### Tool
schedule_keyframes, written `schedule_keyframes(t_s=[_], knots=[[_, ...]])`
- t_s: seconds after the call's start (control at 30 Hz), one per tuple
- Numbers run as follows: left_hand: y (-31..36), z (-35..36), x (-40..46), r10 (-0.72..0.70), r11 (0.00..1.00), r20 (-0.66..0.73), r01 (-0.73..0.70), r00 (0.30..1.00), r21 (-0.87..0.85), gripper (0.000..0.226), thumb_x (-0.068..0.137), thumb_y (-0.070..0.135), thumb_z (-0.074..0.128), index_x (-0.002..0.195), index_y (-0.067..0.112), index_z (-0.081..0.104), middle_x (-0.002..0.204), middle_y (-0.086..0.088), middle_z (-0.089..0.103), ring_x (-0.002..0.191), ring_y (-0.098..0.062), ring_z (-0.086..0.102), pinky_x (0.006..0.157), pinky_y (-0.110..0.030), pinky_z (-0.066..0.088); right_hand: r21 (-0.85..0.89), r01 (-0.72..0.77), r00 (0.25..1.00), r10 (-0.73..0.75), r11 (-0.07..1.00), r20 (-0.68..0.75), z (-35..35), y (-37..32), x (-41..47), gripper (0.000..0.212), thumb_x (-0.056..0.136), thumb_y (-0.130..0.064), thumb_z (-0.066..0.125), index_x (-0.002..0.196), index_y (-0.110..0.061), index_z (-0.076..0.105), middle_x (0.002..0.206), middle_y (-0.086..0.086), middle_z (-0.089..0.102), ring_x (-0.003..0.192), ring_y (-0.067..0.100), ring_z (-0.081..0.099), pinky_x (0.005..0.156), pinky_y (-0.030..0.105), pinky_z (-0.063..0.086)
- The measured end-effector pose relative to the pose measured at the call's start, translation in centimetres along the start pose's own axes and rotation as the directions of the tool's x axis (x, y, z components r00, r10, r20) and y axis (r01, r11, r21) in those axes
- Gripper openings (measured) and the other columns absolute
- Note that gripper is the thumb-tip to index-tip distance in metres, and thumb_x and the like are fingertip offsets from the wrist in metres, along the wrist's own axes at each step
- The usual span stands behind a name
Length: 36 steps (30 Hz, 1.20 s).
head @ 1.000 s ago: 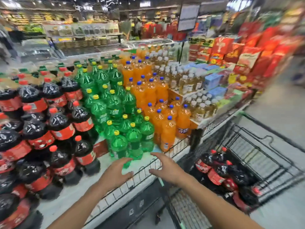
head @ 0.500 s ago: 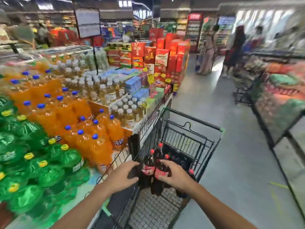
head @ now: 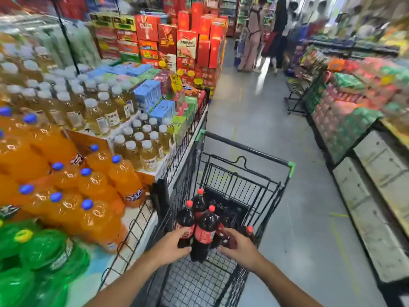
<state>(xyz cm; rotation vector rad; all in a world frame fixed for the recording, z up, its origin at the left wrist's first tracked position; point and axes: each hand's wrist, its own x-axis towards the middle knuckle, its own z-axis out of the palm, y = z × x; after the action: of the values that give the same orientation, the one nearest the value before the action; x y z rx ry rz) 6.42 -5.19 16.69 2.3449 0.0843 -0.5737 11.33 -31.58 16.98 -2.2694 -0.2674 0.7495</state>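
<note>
Bottles (head: 204,231) in cart (head: 245,149) — left hand (head: 168,248), right hand (head: 240,248) grip clamped on them; aisle (head: 276,120) open rightward.

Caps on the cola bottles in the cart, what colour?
Red caps on the cola bottles; head view shows them best.

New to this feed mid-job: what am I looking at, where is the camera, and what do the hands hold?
No machine here: a person's two bare hands, filmed by one wide-angle camera worn on the head, looking forward and down. The left hand and right hand grip a cluster of dark plastic cola bottles with red caps inside the black wire shopping cart. Left of it, a display holds orange plastic soda bottles with blue caps and green plastic bottles with yellow caps.
</note>
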Motion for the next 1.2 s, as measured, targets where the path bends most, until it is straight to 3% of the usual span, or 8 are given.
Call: schedule_keyframes(t_s=[0.23, 0.4, 0.5, 0.6, 0.73, 0.8, 1.0, 1.2], knots=[[-1.6, 0.6, 5.8, -0.096, 0.994, 0.120, 0.102, 0.988, -0.042, 0.059, 0.093, 0.029, 0.067, 0.146, 0.029, 0.043, 0.144, 0.013, 0.047, 0.132, -0.006, 0.045, 0.116, -0.038, 0.037, 0.096, -0.085, 0.989, 0.073, 0.992, 0.130, -0.3, 3.3, 8.9, 0.083, 0.086, -0.042, 0.080, 0.155, -0.024, 0.037, 0.153, -0.001, 0.049, 0.139, 0.017, 0.048, 0.118, 0.034, 0.038], [-3.1, 1.9, 10.8, -0.184, 0.973, 0.133, 0.199, 0.974, -0.113, 0.049, 0.096, 0.024, 0.063, 0.136, 0.039, 0.041, 0.125, 0.020, 0.048, 0.122, -0.001, 0.048, 0.104, -0.017, 0.041, 0.167, -0.104, 0.981, 0.073, 0.980, 0.182, -0.2, 6.5, 17.8, 0.076, 0.079, -0.048, 0.086, 0.140, -0.041, 0.041, 0.140, -0.007, 0.058, 0.121, 0.012, 0.062, 0.110, 0.039, 0.050], [-5.2, 3.8, 13.8, -0.247, 0.955, 0.167, 0.269, 0.955, -0.127, 0.052, 0.085, 0.045, 0.067, 0.134, 0.042, 0.050, 0.134, 0.016, 0.055, 0.120, -0.007, 0.058, 0.105, -0.039, 0.049, 0.181, -0.107, 0.979, 0.071, 0.978, 0.193, 0.1, 7.9, 22.4, 0.063, 0.086, -0.024, 0.084, 0.136, -0.037, 0.048, 0.122, -0.015, 0.065, 0.111, 0.008, 0.067, 0.107, 0.042, 0.052], [-6.4, 5.9, 16.6, -0.296, 0.921, 0.175, 0.329, 0.939, -0.208, 0.061, 0.085, 0.047, 0.070, 0.140, 0.034, 0.048, 0.138, 0.014, 0.052, 0.111, -0.010, 0.064, 0.097, -0.031, 0.052, 0.186, -0.085, 0.987, 0.057, 0.979, 0.152, 0.9, 8.8, 26.1, 0.069, 0.084, -0.031, 0.084, 0.142, -0.036, 0.047, 0.133, -0.012, 0.064, 0.124, 0.013, 0.062, 0.113, 0.043, 0.046], [-9.9, 9.6, 19.1, -0.335, 0.897, 0.195, 0.375, 0.922, -0.235, 0.070, 0.073, 0.059, 0.063, 0.138, 0.042, 0.043, 0.137, 0.006, 0.057, 0.101, -0.015, 0.070, 0.092, -0.043, 0.057, 0.176, -0.087, 0.992, 0.069, 0.981, 0.106, 2.5, 9.7, 29.3, 0.065, 0.090, -0.021, 0.080, 0.145, -0.020, 0.045, 0.130, -0.012, 0.055, 0.124, 0.011, 0.053, 0.101, 0.015, 0.034], [-10.6, 10.9, 19.6, -0.348, 0.895, 0.219, 0.393, 0.912, -0.213, 0.063, 0.079, 0.050, 0.066, 0.138, 0.040, 0.046, 0.133, 0.008, 0.058, 0.103, -0.015, 0.070, 0.094, -0.046, 0.057, 0.207, -0.121, 0.989, 0.101, 0.971, 0.104, 3.5, 10.1, 30.3, 0.062, 0.089, -0.026, 0.081, 0.142, -0.015, 0.051, 0.126, -0.004, 0.061, 0.123, 0.016, 0.056, 0.096, 0.017, 0.036], [-9.7, 12.9, 20.3, -0.346, 0.900, 0.174, 0.378, 0.922, -0.217, 0.057, 0.094, 0.031, 0.066, 0.146, 0.024, 0.043, 0.140, 0.011, 0.050, 0.125, -0.002, 0.046, 0.096, -0.016, 0.036, 0.307, -0.180, 0.981, 0.193, 0.934, -0.013, 6.3, 11.2, 30.7, 0.040, 0.087, -0.038, 0.081, 0.117, -0.017, 0.064, 0.101, -0.012, 0.066, 0.103, 0.015, 0.063, 0.090, 0.028, 0.045], [-9.7, 15.0, 20.7, -0.346, 0.859, 0.177, 0.387, 0.922, -0.336, 0.066, 0.091, 0.029, 0.069, 0.148, 0.030, 0.035, 0.138, 0.014, 0.045, 0.125, -0.003, 0.044, 0.110, -0.027, 0.035, 0.303, -0.101, 0.978, 0.151, 0.948, -0.147, 9.2, 12.2, 28.0, 0.038, 0.078, -0.051, 0.083, 0.101, -0.031, 0.059, 0.102, -0.012, 0.064, 0.101, 0.012, 0.062, 0.091, 0.030, 0.048]])
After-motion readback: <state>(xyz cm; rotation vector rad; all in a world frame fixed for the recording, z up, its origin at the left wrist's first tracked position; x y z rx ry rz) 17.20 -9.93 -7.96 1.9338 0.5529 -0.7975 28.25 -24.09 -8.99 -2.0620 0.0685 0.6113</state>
